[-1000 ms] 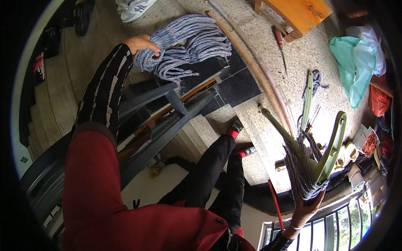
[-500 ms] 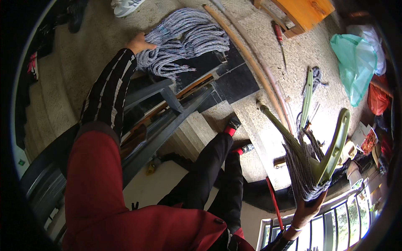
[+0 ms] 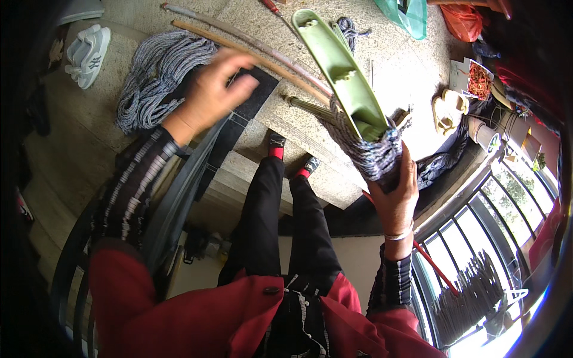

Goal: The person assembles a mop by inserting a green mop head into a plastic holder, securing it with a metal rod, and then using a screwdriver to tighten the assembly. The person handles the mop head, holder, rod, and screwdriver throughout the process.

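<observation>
My right hand [image 3: 399, 200] grips a mop head from below, its fingers round the grey yarn [image 3: 373, 158] bound at the base. A long pale-green plastic mop clamp [image 3: 346, 71] rises out of that yarn, hollow side showing. A green shaft [image 3: 313, 110] sticks out to its left, partly hidden by yarn. My left hand [image 3: 209, 95] hangs in the air, blurred, thumb and fingers apart, with nothing in it. Behind and left of it, a loose bundle of grey-blue mop yarn [image 3: 158, 74] lies on the floor, partly over black tiles.
Two long poles [image 3: 268, 59] lie across the floor beyond my hands. A red-handled screwdriver [image 3: 272, 7] and a green plastic bag [image 3: 406, 18] lie farther off. White shoes [image 3: 88, 56] stand at left. Steps [image 3: 256, 134] are by my feet, a dark railing [image 3: 179, 203] at left.
My left hand has let go of the loose yarn bundle and moved right, towards the mop head. My right hand has raised the mop head closer. The view has turned.
</observation>
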The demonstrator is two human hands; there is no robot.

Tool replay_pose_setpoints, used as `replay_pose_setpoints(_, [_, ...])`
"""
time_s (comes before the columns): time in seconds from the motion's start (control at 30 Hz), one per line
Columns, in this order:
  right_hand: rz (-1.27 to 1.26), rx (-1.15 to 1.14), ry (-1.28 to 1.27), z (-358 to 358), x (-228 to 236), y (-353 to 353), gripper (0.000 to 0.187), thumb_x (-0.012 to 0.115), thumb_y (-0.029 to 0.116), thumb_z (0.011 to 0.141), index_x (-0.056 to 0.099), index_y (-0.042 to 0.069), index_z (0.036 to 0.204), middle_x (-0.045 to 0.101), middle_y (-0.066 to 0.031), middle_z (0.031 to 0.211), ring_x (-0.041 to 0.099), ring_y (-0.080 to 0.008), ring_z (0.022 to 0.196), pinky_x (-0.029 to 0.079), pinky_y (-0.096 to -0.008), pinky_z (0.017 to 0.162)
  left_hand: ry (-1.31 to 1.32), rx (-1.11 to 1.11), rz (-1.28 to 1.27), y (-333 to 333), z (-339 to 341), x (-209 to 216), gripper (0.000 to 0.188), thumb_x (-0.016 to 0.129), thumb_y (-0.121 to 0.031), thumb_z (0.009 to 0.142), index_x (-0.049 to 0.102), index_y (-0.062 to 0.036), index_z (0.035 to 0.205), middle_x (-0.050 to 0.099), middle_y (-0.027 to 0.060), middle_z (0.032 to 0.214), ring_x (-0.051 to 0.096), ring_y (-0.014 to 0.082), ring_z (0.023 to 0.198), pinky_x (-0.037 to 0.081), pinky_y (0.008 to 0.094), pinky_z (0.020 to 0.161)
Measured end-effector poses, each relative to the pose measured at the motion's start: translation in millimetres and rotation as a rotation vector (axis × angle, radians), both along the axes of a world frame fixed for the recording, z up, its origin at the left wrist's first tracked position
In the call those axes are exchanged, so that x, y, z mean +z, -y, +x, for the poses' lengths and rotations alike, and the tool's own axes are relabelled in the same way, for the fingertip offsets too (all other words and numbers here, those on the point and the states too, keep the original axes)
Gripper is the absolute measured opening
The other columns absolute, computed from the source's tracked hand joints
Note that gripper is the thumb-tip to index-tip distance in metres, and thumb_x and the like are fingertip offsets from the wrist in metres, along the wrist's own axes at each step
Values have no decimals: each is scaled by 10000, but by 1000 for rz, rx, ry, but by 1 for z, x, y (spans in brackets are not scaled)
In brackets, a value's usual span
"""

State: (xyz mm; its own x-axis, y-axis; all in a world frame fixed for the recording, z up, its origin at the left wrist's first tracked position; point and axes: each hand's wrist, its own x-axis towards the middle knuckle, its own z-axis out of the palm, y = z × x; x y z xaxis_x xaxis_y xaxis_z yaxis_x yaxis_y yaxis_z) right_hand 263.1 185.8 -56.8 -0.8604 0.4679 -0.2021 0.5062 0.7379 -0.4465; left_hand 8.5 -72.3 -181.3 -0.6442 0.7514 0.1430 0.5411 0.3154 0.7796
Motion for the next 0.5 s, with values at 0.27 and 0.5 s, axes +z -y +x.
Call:
replay_pose_setpoints(0.27, [-23, -34, -99, 16, -4, 6, 893, 809, 175, 633, 370, 12, 1393, 573, -191, 1079, 566, -343, 961, 435, -419, 854, 578, -89, 360, -95, 126, 66, 833, 791, -138, 743, 280, -12, 1388, 400, 143, 1335, 403, 250, 1268, 322, 390, 1078])
replay_pose_setpoints(0.5, [-81, -37, -126, 42, -9, 2, 940, 824, 176, 618, 346, 5, 1409, 559, -202, 1131, 546, -351, 1018, 419, -423, 887, 626, 81, 362, -110, 183, 61, 853, 790, -70, 733, 261, -1, 1399, 373, 164, 1374, 423, 247, 1251, 356, 400, 1055])
